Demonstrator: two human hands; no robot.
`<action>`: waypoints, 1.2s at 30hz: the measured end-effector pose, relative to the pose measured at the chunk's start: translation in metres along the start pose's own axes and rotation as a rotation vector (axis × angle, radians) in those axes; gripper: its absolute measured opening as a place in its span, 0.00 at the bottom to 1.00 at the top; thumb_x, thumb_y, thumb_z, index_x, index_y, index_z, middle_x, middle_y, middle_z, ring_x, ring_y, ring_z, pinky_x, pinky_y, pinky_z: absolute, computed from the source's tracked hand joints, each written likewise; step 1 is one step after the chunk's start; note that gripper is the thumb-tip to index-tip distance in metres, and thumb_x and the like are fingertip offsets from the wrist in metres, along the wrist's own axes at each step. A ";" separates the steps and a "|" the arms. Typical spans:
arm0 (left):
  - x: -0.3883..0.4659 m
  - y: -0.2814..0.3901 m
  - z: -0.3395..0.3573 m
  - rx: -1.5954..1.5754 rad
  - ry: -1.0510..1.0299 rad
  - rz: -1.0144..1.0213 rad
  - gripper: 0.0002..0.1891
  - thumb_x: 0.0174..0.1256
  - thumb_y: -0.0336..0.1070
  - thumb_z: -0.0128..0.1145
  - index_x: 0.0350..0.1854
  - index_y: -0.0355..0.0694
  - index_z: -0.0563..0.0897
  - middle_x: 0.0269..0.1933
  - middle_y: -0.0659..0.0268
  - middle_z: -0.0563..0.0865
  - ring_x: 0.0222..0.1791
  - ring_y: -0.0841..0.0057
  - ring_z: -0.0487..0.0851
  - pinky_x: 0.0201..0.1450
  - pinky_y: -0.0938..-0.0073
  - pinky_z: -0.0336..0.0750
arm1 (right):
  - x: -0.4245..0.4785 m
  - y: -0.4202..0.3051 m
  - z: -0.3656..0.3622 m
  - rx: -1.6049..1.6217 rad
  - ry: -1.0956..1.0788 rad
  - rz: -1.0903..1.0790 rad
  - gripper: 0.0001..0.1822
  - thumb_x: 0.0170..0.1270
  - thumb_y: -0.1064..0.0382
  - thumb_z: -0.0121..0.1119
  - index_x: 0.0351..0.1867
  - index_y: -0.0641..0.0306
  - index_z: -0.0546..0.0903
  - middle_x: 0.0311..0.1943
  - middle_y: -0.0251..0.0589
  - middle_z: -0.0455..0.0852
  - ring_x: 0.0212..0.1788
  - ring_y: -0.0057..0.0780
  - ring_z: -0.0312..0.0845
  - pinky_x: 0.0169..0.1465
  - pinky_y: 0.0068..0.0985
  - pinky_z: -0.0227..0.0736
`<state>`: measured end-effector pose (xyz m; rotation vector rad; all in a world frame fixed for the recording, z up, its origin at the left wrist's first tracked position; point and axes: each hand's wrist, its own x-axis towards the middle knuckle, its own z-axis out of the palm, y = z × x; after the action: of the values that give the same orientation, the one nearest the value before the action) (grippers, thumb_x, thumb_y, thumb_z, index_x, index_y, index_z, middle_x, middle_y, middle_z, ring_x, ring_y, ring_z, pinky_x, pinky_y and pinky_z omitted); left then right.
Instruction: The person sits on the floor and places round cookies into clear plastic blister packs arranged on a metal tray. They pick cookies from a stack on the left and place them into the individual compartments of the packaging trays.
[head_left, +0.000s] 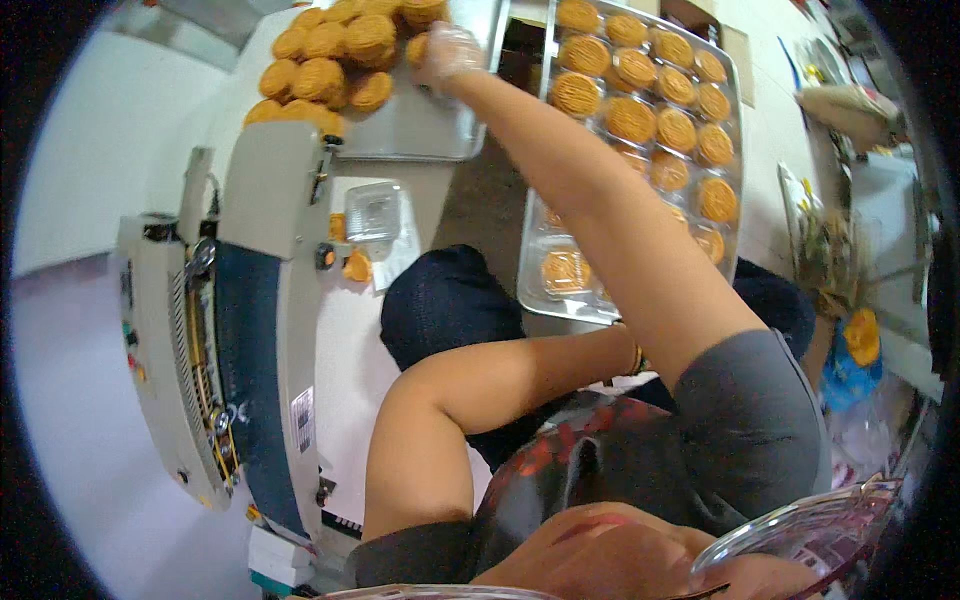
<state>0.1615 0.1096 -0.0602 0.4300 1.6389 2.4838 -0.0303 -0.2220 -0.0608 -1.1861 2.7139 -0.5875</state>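
My right hand, in a clear plastic glove, reaches over a metal tray at the top of the view. Its fingers close around a round golden mooncake, partly covered by the hand. Beside it, to the left, mooncakes are heaped loosely on the same tray. Below my right forearm lies a second metal tray of mooncakes set in clear plastic holders. My left forearm crosses in front of my body towards this tray's near edge. The left hand itself is hidden behind my right arm.
A grey sealing machine with a dark belt runs along the left. Near it, an empty clear plastic holder and a broken mooncake piece lie on the table. A blue bag is at the right, by a cluttered bench.
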 end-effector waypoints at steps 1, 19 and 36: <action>-0.003 -0.005 0.004 -0.231 -0.024 -0.087 0.24 0.81 0.39 0.44 0.77 0.46 0.64 0.77 0.62 0.68 0.76 0.65 0.65 0.76 0.57 0.62 | 0.000 -0.002 0.004 -0.013 0.015 -0.006 0.37 0.45 0.45 0.80 0.53 0.66 0.81 0.46 0.52 0.89 0.48 0.46 0.88 0.54 0.40 0.83; 0.021 0.036 0.025 1.379 -0.537 0.190 0.07 0.56 0.31 0.59 0.25 0.39 0.88 0.31 0.57 0.90 0.38 0.61 0.90 0.37 0.61 0.84 | -0.269 0.218 -0.217 0.015 0.141 0.066 0.39 0.54 0.46 0.79 0.63 0.60 0.72 0.53 0.49 0.83 0.53 0.41 0.84 0.57 0.34 0.80; 0.018 0.036 0.017 1.424 -0.536 0.103 0.07 0.58 0.31 0.60 0.28 0.38 0.89 0.34 0.55 0.90 0.39 0.61 0.90 0.38 0.62 0.84 | -0.272 0.243 -0.149 -0.154 0.155 0.140 0.43 0.46 0.48 0.83 0.62 0.60 0.74 0.56 0.53 0.78 0.59 0.49 0.77 0.63 0.41 0.75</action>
<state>0.1510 0.1152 -0.0175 1.1335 2.7462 0.6506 -0.0478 0.1702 -0.0321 -1.0086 2.9906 -0.4783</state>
